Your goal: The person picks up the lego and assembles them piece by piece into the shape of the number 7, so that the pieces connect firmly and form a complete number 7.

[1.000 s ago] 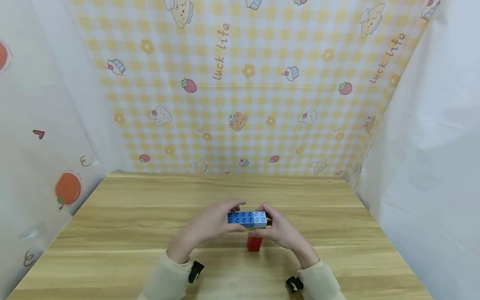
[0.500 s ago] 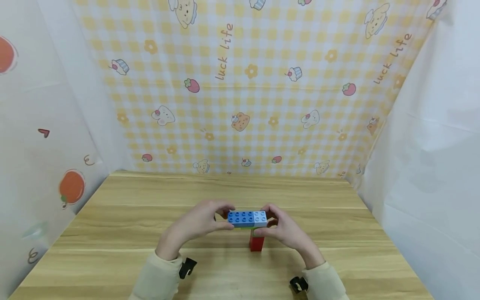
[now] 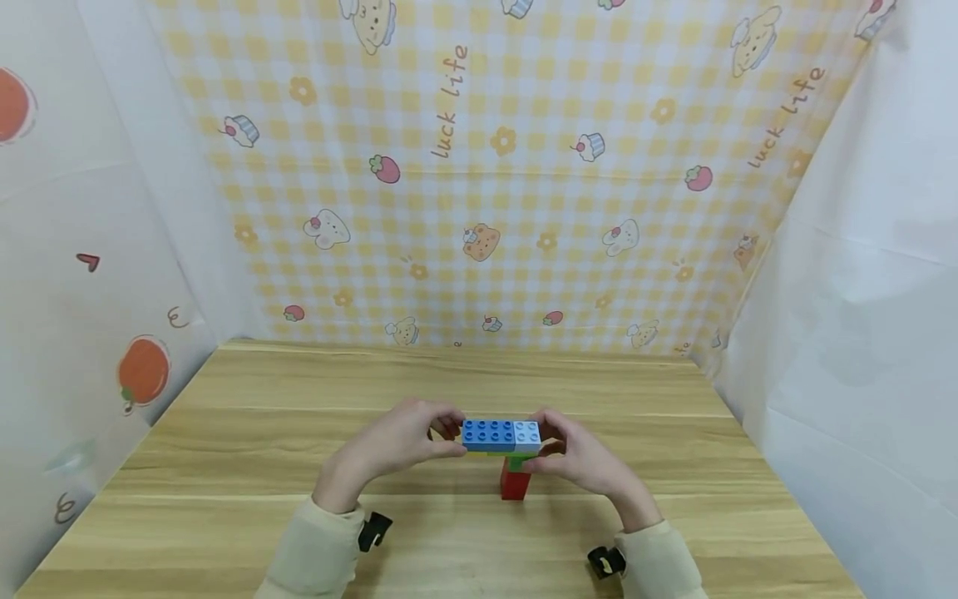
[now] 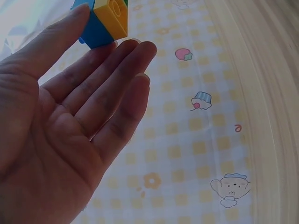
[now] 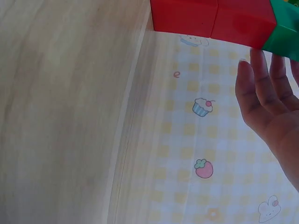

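A toy-brick structure stands upright near the middle of the table. Across its top lie a blue brick (image 3: 488, 434) and a light blue brick (image 3: 527, 436), with a yellow brick (image 4: 112, 17) under the blue one. Below come a green brick (image 5: 286, 30) and a column of red bricks (image 3: 514, 482). My left hand (image 3: 404, 434) pinches the left end of the blue brick between thumb and fingertips. On the other side, my right hand (image 3: 584, 453) holds the structure at the green brick, thumb in front and fingers behind.
The wooden table (image 3: 299, 391) runs back to a yellow checked cloth (image 3: 419, 208). White sheets hang at the left (image 3: 75, 208) and right (image 3: 861, 349). A black strap mount (image 3: 606, 561) sits at the right wrist, another (image 3: 374, 531) at the left.
My left hand has drawn back left to the blue brick's end, having reached further along it before. The top of the structure and my right hand have shifted slightly right.
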{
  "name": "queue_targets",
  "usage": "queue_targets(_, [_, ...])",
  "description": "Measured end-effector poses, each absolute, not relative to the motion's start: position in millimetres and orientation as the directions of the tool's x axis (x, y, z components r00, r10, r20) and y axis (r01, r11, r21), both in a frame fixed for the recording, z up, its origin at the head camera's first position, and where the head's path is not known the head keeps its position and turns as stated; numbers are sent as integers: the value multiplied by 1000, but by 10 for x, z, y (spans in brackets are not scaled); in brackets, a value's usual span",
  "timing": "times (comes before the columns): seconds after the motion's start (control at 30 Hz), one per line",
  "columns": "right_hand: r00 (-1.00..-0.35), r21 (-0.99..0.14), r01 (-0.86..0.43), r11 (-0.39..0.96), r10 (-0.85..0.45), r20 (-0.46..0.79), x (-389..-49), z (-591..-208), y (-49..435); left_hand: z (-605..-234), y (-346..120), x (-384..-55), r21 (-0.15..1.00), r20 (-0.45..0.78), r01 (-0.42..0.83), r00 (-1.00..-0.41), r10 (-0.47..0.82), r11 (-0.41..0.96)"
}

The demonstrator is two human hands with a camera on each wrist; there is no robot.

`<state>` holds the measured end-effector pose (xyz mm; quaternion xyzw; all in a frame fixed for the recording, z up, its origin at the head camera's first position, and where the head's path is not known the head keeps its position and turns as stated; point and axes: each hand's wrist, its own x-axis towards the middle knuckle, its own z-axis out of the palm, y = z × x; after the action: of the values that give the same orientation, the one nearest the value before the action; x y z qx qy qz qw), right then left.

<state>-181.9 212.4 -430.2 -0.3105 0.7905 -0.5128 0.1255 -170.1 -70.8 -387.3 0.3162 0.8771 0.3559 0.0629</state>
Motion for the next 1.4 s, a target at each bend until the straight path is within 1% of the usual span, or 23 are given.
queue_targets(0.27, [-760,-926,-308,220,-643,100,-1749,-4147,2122,-3883,-707,-1725,673,102,502,-790,604,543])
queue_targets(0.43, [-781,-928,-274,251,-621,63,-1708,-4060,2100,-3874,-711,-1722,674,100,499,-792,602,545])
queue_targets(0.67, [-801,-926,-263,273,-597,51,-1698,-4096,2081,-3891,-715,-1701,669,97,486,-807,582,562])
queue_targets(0.87, [-831,-939,-259,226,-548,98,-1785,-4149,2099,-3952,-695,-1801,683,180,496,-825,535,536])
queue_targets(1.03, [-859,-966,-201,163,-504,94,-1950,-4230,2121,-3993,-712,-1870,764,196,438,-857,476,473])
queue_targets(1.17, [-869,-985,-144,100,-489,77,-2091,-4279,2074,-3889,-712,-1912,834,195,382,-879,434,398])
queue_targets(1.3, [-887,-999,-26,23,-461,12,-2209,-4322,2029,-3802,-711,-2023,869,183,354,-879,440,346])
queue_targets(1.4, [-898,-998,55,-29,-438,-37,-2316,-4362,1989,-3929,-750,-2209,890,153,322,-879,452,325])
